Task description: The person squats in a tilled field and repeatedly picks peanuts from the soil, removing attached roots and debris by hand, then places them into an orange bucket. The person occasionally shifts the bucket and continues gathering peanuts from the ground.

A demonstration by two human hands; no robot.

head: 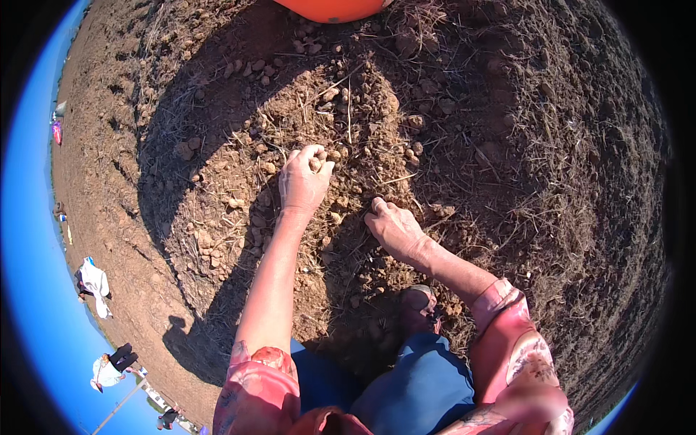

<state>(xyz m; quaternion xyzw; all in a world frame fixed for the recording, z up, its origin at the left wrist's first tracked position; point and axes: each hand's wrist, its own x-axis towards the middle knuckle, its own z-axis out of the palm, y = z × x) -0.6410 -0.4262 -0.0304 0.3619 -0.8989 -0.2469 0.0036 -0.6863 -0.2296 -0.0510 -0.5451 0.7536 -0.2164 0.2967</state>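
My left hand [304, 182] is over the dry brown soil, its thumb and fingers curled around a few peanut pods [315, 163]. Just past its fingertips another peanut pod [334, 156] lies on the ground. Lower and to the right, my right hand [396, 227] is bent down to the soil with its fingers curled. What its fingertips hold, if anything, is hidden. More pods and clods lie scattered around, such as a pale peanut pod [235, 203] left of my left wrist.
An orange container [337, 8] stands at the top edge. My shoe [421, 307] is below my right hand. Dry straw [349, 109] litters the clumpy soil. Far left, a person in white [107, 371] and a white sack or cloth [95, 283] appear in the field.
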